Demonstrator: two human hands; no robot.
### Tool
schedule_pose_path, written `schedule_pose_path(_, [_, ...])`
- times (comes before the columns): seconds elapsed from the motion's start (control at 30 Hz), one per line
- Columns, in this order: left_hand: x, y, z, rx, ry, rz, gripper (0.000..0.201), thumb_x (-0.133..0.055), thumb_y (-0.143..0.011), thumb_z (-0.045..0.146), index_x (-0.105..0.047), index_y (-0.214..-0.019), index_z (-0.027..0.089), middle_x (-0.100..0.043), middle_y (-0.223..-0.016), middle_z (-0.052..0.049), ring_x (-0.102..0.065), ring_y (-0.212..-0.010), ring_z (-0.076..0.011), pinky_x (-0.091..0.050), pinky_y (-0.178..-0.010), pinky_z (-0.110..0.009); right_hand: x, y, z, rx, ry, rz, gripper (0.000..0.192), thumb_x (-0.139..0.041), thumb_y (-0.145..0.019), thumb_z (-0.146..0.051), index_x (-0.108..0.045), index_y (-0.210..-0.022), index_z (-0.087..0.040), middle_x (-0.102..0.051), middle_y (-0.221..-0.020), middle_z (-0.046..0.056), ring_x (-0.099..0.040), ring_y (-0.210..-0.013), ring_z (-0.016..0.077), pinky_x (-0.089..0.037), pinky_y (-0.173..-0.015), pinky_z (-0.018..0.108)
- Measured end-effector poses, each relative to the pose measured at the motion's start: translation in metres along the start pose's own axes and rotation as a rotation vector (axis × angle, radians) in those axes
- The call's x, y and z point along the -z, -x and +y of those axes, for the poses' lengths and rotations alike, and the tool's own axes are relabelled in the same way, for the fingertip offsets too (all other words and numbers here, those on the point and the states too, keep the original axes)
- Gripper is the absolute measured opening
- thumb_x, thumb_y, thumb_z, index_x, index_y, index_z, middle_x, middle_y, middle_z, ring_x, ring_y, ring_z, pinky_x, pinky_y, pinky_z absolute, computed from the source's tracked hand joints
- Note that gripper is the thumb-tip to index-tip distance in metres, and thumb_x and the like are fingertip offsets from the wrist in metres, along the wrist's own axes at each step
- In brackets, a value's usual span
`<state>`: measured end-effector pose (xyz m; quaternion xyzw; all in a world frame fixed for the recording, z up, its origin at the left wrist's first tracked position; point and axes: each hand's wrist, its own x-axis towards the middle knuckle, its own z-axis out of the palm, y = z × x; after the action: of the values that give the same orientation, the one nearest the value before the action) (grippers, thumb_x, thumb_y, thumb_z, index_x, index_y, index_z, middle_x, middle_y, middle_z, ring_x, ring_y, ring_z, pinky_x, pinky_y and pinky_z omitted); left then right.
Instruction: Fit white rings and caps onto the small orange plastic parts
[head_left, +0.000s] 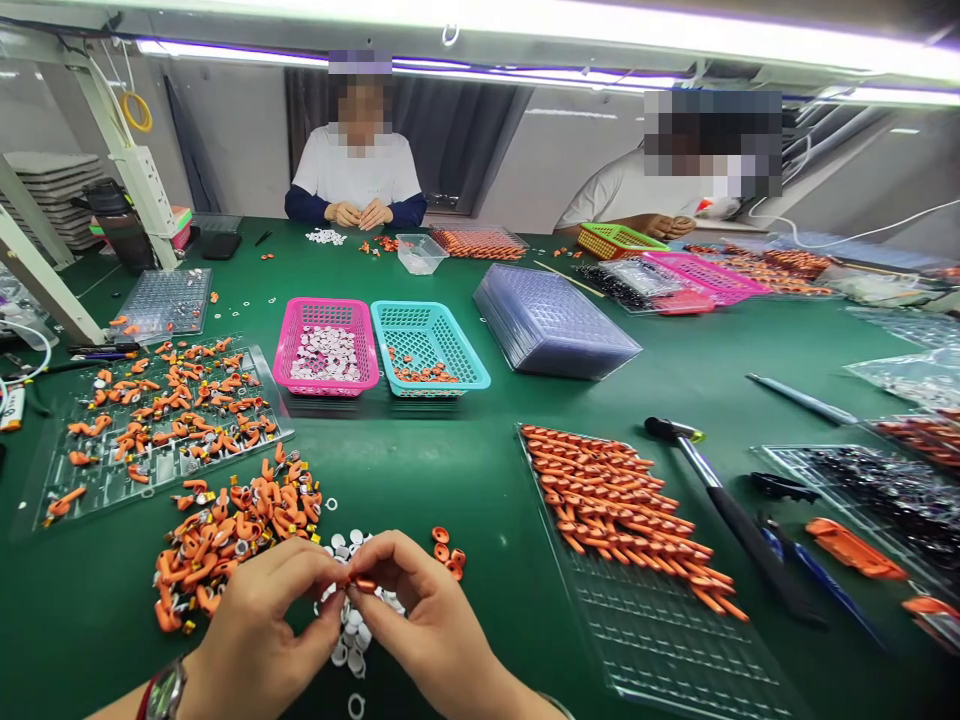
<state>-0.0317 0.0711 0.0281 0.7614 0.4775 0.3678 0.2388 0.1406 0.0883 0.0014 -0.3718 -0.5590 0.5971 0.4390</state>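
Observation:
Close together at the bottom centre, both my hands are working fingertip to fingertip. My right hand (427, 610) pinches a small orange earbud cover (364, 584) between thumb and forefinger. Thumb and forefinger of my left hand (274, 620) are closed against its near end; whatever they hold is hidden. Under the fingertips lies a pile of small white round pieces (355, 650). Several loose orange earbud covers (441, 536) sit just beyond my right hand. Left of my left hand is a heap of orange earbud parts (259, 510) with yellowish contacts.
A clear tray of orange stems (615, 500) and a hammer (720, 490) are at right. Pink (283, 360) and blue (480, 378) baskets and stacked clear trays (555, 320) stand mid-table. Another parts tray (281, 410) lies left. Two people sit opposite.

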Motion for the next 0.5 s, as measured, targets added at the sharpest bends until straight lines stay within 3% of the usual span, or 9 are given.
schedule_pose_path(0.17, [0.002, 0.001, -0.003, 0.075, -0.003, -0.039, 0.014, -0.057, -0.086, 0.010, -0.063, -0.089, 0.022, -0.069, -0.077, 0.001, -0.066, -0.068, -0.0136, -0.052, -0.064, -0.023, 0.009, 0.002, -0.005, 0.051, 0.175, -0.067, 0.016, -0.065, -0.081, -0.015, -0.065, -0.096, -0.021, -0.067, -0.093, 0.004, -0.063, -0.084, 0.0191, -0.053, -0.078, 0.031])
schedule_pose_path(0.33, [0.003, 0.000, -0.003, 0.082, -0.009, -0.056, 0.017, -0.056, -0.086, 0.009, -0.063, -0.092, 0.023, -0.069, -0.080, 0.002, -0.066, -0.070, -0.0128, -0.052, -0.065, -0.022, 0.013, 0.001, -0.006, 0.115, 0.297, -0.107, 0.014, -0.063, -0.086, -0.016, -0.067, -0.098, -0.022, -0.068, -0.090, 0.004, -0.063, -0.078, 0.0182, -0.052, -0.073, 0.029])
schedule_pose_path(0.5, [0.002, 0.000, -0.003, 0.093, -0.035, -0.070, 0.016, -0.056, -0.086, 0.009, -0.063, -0.092, 0.023, -0.069, -0.079, 0.002, -0.065, -0.069, -0.0130, -0.051, -0.064, -0.022, 0.013, -0.002, -0.004, 0.178, 0.305, -0.095, 0.018, -0.062, -0.086, -0.011, -0.069, -0.099, -0.022, -0.069, -0.091, 0.005, -0.065, -0.081, 0.0190, -0.054, -0.075, 0.030])
